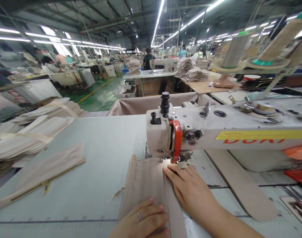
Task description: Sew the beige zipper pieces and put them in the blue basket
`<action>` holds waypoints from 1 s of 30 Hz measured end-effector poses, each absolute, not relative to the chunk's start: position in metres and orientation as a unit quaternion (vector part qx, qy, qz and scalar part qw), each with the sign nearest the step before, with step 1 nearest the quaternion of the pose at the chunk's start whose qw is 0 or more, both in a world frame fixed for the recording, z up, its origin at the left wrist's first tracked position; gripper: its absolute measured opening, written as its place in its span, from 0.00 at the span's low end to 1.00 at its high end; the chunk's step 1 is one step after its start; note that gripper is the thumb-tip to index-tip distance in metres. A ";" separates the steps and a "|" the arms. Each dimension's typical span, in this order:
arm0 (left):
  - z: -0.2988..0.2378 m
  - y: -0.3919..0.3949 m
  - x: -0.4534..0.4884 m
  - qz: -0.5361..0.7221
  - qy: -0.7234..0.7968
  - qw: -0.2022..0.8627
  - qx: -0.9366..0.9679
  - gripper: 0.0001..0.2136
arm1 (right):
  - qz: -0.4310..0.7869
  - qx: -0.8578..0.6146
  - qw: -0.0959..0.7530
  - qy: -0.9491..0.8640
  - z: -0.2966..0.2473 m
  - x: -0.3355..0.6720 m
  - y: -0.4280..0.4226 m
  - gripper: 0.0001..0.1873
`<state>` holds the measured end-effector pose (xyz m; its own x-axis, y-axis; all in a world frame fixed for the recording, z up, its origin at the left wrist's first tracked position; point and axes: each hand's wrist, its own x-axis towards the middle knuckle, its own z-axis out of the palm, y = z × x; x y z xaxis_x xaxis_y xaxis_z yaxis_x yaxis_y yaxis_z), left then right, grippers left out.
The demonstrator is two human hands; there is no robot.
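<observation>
At the machine lay cloth

In the head view, the frame cropped the left hand, its fingers loosely spread on the cloth. The right hand rested unclenched at its right edge, fingertips hard to make out.

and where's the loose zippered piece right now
The zippered piece lies on the tabletop at the left of the head view, nearer the camera than the banded stacks and left of the fabric under the left hand.
</observation>
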<state>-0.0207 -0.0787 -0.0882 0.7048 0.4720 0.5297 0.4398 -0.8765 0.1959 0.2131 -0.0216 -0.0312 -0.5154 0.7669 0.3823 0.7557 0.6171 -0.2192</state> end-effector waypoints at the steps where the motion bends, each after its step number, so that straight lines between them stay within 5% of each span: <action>1: -0.082 -0.077 -0.021 0.285 0.243 0.036 0.926 0.08 | 0.017 -0.439 0.223 -0.870 -0.031 0.213 -0.021 0.23; 9: -0.015 -0.056 -0.011 0.272 0.219 0.033 0.937 0.05 | 0.022 -0.446 0.216 -0.868 -0.032 0.212 -0.022 0.23; 30: -0.001 -0.027 -0.008 0.172 0.259 0.064 0.948 0.13 | 0.029 -0.441 0.233 -0.866 -0.032 0.213 -0.022 0.21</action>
